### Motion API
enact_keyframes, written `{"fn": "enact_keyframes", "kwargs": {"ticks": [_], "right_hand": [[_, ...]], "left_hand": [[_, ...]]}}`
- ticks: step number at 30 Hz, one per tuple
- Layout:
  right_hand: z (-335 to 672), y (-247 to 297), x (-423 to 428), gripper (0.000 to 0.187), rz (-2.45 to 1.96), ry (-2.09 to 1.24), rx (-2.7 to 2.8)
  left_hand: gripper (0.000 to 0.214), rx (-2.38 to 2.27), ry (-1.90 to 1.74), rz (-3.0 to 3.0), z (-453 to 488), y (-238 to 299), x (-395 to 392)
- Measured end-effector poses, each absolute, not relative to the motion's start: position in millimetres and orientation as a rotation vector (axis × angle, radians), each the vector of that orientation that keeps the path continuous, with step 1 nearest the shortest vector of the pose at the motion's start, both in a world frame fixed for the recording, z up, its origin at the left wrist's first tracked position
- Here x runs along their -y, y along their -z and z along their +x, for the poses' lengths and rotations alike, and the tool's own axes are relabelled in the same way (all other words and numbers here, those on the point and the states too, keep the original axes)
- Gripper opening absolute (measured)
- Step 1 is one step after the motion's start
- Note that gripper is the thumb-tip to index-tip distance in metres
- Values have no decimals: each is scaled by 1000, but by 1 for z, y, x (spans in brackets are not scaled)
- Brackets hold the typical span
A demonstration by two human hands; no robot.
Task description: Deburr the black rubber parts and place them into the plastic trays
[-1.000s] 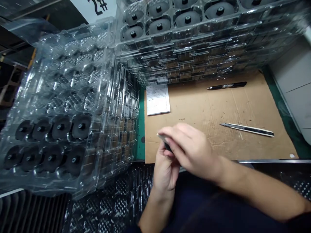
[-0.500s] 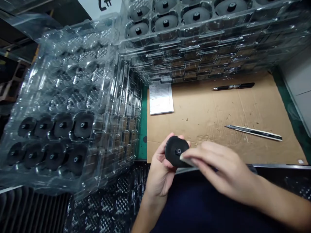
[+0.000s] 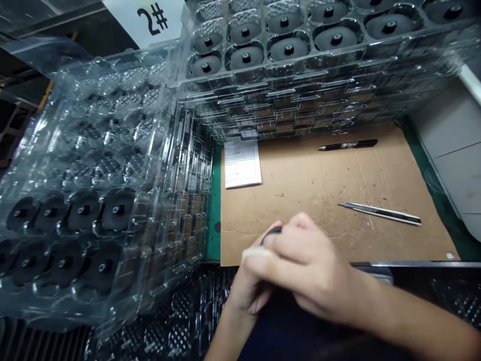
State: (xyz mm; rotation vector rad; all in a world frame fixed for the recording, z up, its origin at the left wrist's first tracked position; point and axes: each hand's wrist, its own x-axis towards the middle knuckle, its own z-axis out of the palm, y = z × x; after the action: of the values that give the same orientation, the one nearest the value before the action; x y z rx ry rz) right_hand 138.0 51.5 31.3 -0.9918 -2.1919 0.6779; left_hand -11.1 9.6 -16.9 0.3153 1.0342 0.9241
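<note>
A black round part (image 3: 273, 231) shows only as a dark sliver of rim between my hands. My left hand (image 3: 246, 291) holds it from below and the left, largely covered by my other hand. My right hand (image 3: 308, 260) lies over it with fingers curled in. A whitish piece (image 3: 257, 253) is at the right fingertips; I cannot tell whether it is a finger cover or a held scrap. Both hands are just in front of the cardboard sheet (image 3: 293, 205).
Left is a stack of clear plastic trays (image 3: 150, 200) with black round parts (image 3: 118, 209). Another tray stack (image 3: 270, 95) stands behind the cardboard. On the cardboard lie a paper slip pad (image 3: 242, 165), a pen (image 3: 347, 145) and a craft knife (image 3: 379, 213). A "2#" sign (image 3: 148, 20) stands far back.
My right hand has moved left and closed over the round part, whose face with its central stub was visible before. The view has also shifted slightly.
</note>
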Motion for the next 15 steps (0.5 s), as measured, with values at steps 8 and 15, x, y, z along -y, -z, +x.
{"fn": "enact_keyframes", "kwargs": {"ticks": [8,15], "right_hand": [[174,36,-83,24,-1377,-943,2012],[170,104,-60,27,-1449,-717,2028]], "left_hand": [[57,-620,-876,59,-8,12,-11],[55,-513,-875,-41,-4,14,-18]]}}
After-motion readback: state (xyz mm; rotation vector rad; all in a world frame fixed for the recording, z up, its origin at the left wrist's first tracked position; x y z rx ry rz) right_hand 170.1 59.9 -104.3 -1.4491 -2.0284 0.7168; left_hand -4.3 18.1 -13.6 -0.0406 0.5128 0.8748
